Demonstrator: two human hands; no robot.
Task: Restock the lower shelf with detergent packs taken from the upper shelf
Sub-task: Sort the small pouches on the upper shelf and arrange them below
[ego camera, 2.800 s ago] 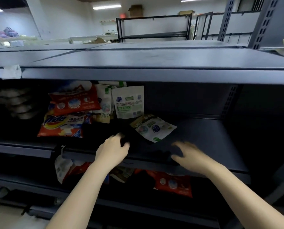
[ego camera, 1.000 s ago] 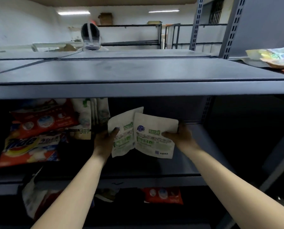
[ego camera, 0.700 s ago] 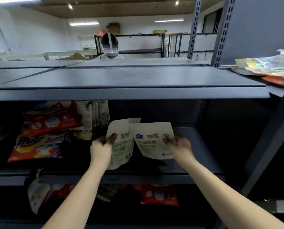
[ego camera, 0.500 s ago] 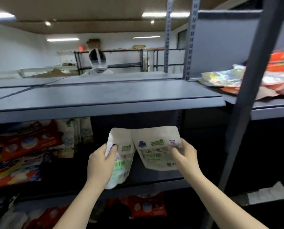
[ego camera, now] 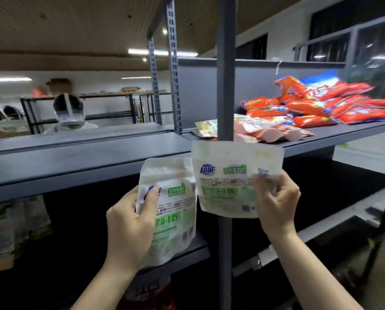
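I hold two white detergent packs with green print up in front of the grey shelving. My left hand (ego camera: 131, 222) grips the left white pack (ego camera: 173, 211) by its left edge, thumb across the front. My right hand (ego camera: 276, 204) pinches the right white pack (ego camera: 227, 180) at its right side, and this pack sits a little higher, overlapping the grey upright post (ego camera: 225, 63). Both packs hang in the air in front of the shelf board (ego camera: 75, 157), touching no shelf. A pile of red and orange detergent packs (ego camera: 321, 106) lies on the upper shelf to the right.
More white packs (ego camera: 14, 224) stand at the far left on the shelf behind my hands. Pink and yellow packs (ego camera: 261, 128) lie near the post. A red pack (ego camera: 151, 289) shows on the shelf below. A person in white (ego camera: 69, 115) stands beyond the shelving.
My hands went from reaching onto the shelf to each gripping a white pack and lifting it out. The view swung right and up, bringing the post and the red pack pile into sight.
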